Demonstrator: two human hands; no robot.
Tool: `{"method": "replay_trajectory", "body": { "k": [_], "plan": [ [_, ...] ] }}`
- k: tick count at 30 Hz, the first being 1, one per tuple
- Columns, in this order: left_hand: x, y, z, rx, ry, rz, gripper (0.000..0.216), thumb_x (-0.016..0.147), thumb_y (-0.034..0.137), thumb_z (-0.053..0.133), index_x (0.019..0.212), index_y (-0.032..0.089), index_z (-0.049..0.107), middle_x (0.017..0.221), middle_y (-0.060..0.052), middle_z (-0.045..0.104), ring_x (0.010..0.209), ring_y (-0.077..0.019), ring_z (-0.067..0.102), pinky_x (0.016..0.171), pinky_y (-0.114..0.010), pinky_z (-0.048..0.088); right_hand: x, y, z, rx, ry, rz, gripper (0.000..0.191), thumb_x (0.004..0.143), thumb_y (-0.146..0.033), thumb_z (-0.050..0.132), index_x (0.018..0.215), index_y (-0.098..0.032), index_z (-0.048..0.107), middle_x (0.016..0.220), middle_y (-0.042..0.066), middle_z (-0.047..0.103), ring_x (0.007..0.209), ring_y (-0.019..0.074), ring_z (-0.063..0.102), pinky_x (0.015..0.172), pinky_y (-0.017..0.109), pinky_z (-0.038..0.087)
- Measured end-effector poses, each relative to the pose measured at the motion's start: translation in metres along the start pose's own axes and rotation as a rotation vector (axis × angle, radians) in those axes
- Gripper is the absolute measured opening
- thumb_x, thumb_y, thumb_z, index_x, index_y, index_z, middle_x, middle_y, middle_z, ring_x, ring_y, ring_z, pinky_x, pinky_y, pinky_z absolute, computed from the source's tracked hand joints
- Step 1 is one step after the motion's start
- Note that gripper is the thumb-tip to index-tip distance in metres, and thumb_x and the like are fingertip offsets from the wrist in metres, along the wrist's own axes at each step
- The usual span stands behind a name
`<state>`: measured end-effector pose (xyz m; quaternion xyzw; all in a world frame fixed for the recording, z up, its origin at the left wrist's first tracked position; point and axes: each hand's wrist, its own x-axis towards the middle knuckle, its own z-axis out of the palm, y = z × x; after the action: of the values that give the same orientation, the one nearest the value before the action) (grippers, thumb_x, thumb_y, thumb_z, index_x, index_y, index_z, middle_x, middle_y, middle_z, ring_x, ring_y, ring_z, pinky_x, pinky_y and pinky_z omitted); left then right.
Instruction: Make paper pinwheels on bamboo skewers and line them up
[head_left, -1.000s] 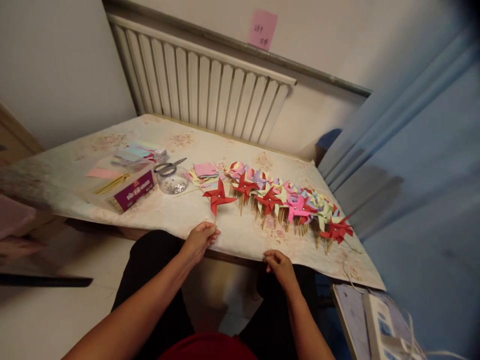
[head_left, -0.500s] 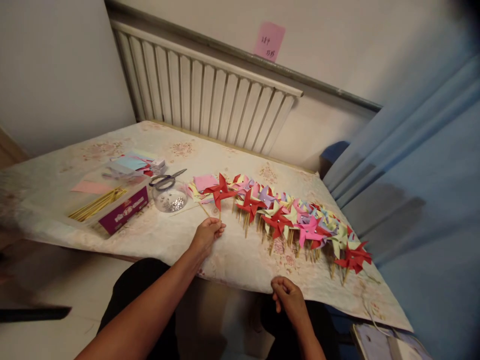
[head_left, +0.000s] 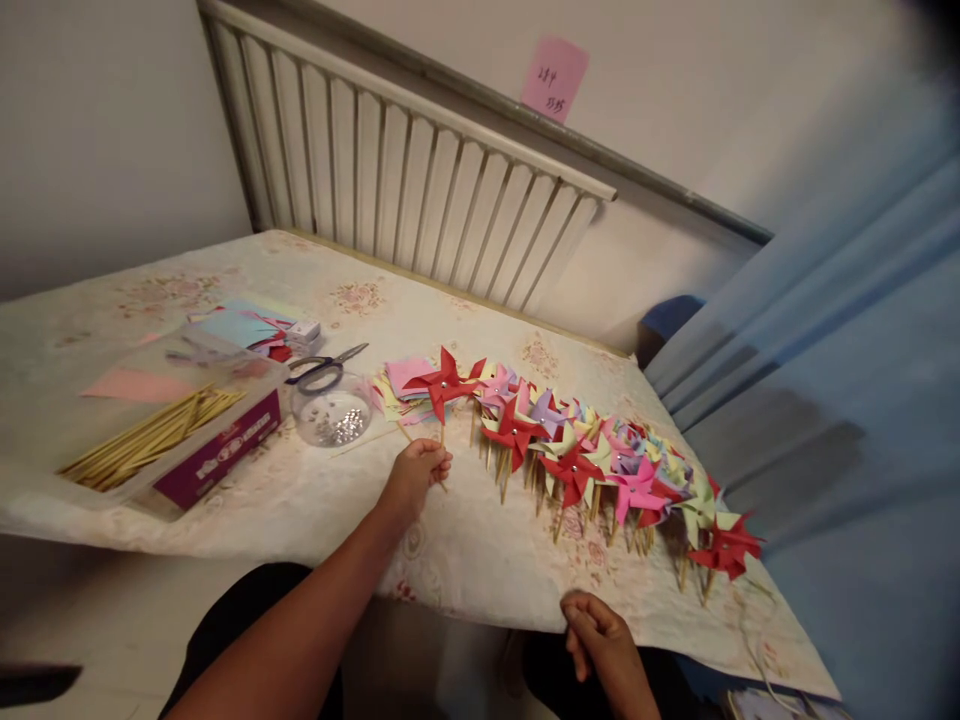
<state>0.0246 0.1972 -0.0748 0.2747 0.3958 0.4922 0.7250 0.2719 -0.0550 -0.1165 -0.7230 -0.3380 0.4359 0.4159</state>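
Observation:
My left hand [head_left: 421, 474] pinches the thin wooden stick of a red paper pinwheel [head_left: 444, 385] and keeps it upright above the table. Another thin stick slants up beside the same fingers. By the front table edge, my right hand [head_left: 602, 637] is closed with its fingers curled; whether anything is inside is hidden. Many finished pinwheels [head_left: 574, 468] in red, pink, yellow and purple lie in a long row to the right of my left hand. Behind the held pinwheel is a stack of coloured paper squares [head_left: 409, 375].
On the left, a clear plastic box [head_left: 161, 502] holds wooden sticks [head_left: 154, 435]. Nearby are a round clear dish [head_left: 331, 412] of small shiny pieces, scissors [head_left: 327, 370], a small white box [head_left: 303, 335] and coloured paper [head_left: 240, 322]. A radiator [head_left: 420, 185] stands behind; a blue curtain [head_left: 847, 330] hangs right.
The camera view has shifted, so the box of sticks shows larger and the right-hand pinwheels sit lower. My left hand still holds the red pinwheel; my right hand stays closed near the edge.

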Motion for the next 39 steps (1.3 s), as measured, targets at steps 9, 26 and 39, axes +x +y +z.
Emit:
{"method": "replay_trajectory", "body": {
  "k": [9, 26, 39],
  "plan": [
    [0.000, 0.007, 0.000, 0.076, -0.019, -0.053, 0.017, 0.064, 0.022, 0.071, 0.071, 0.016, 0.056, 0.067, -0.002, 0.064, 0.054, -0.0078, 0.053, 0.055, -0.021, 0.043, 0.000, -0.052, 0.043, -0.097, 0.016, -0.075, 0.034, 0.074, -0.051, 0.064, 0.071, -0.017, 0.060, 0.056, -0.002, 0.059, 0.038, 0.0076, 0.045, 0.043, 0.021, 0.032],
    [-0.010, 0.007, 0.002, 0.142, -0.079, -0.049, 0.027, 0.060, 0.031, 0.073, 0.073, 0.016, 0.055, 0.068, -0.001, 0.064, 0.053, -0.0074, 0.052, 0.053, -0.020, 0.040, 0.096, -0.117, 0.178, -0.060, 0.206, -0.519, 0.020, 0.083, -0.034, 0.052, 0.075, -0.019, 0.062, 0.061, -0.002, 0.058, 0.058, 0.0139, 0.052, 0.058, 0.024, 0.042],
    [-0.011, -0.005, 0.003, 0.178, -0.070, -0.066, 0.022, 0.057, 0.021, 0.073, 0.069, 0.016, 0.054, 0.056, 0.005, 0.054, 0.048, -0.0067, 0.050, 0.049, -0.018, 0.036, 0.109, -0.132, 0.186, -0.045, 0.254, -0.614, 0.023, 0.083, -0.035, 0.052, 0.083, -0.018, 0.068, 0.082, 0.005, 0.071, 0.078, 0.0182, 0.063, 0.075, 0.028, 0.047]
  ]
}}
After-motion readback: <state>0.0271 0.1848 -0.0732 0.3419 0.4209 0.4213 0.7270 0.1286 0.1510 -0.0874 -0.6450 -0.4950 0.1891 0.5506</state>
